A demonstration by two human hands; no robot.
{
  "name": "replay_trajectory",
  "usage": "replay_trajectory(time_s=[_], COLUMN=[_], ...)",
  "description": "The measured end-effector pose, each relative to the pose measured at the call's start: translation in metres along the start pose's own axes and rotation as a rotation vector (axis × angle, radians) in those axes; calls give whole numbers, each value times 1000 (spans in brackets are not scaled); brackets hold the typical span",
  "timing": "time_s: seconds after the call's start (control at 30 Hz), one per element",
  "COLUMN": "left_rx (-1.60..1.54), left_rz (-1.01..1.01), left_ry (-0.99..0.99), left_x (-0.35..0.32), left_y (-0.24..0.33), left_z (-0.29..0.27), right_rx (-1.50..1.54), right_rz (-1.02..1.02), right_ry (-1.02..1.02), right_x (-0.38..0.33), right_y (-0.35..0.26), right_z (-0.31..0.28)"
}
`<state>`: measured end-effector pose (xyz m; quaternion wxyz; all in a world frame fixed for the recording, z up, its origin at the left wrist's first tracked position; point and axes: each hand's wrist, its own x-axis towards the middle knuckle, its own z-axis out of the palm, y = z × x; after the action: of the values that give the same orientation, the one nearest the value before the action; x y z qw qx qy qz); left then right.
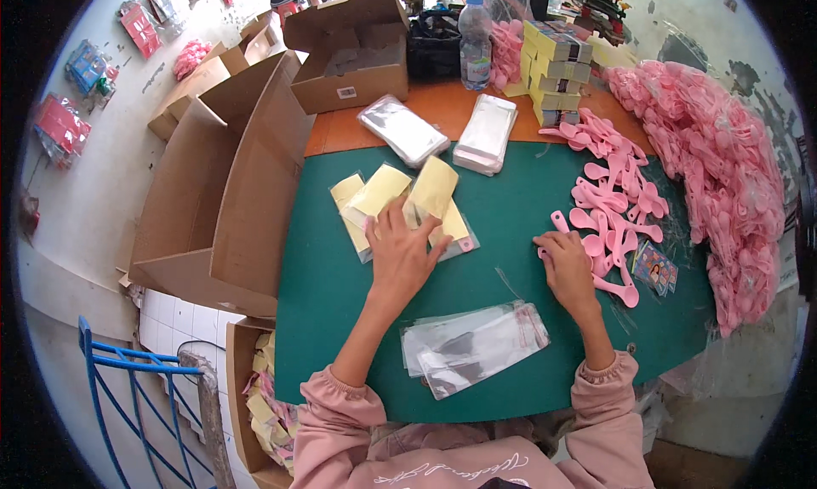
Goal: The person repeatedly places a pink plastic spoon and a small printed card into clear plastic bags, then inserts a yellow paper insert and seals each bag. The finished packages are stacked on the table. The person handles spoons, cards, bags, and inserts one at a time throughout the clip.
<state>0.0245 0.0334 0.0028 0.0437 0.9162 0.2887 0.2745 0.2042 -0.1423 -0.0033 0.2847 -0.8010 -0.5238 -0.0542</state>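
Your left hand (403, 246), splayed with no grip showing, rests on yellow-card packets (381, 188), long axes running away from you. Your right hand (567, 268), half curled, grip unclear, is nearer the pink spoons (607, 200), which lie beyond it and to its right.

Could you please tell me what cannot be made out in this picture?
Head view, left hand: its own back and fingers hide the grip and part of the cream-coloured packets.
Head view, right hand: its back hides whether it pinches a pink spoon or merely touches one.
Head view, large open carton: its walls hide its bottom.
Head view, small printed cards: their details are too small.
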Motion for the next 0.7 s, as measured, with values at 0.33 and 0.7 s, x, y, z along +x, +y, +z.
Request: replay_trajectory(time_s=[0.33,0.7], left_rx=[105,291], left_rz=[-124,-25], left_ry=[-310,-289], left_x=[-20,-14], left_y=[-40,-44], left_z=[-2,-52], right_rx=[0,-133], right_rz=[-40,-113], right_ry=[-80,-70], right_x=[-4,2], right_y=[0,17], right_z=[4,2])
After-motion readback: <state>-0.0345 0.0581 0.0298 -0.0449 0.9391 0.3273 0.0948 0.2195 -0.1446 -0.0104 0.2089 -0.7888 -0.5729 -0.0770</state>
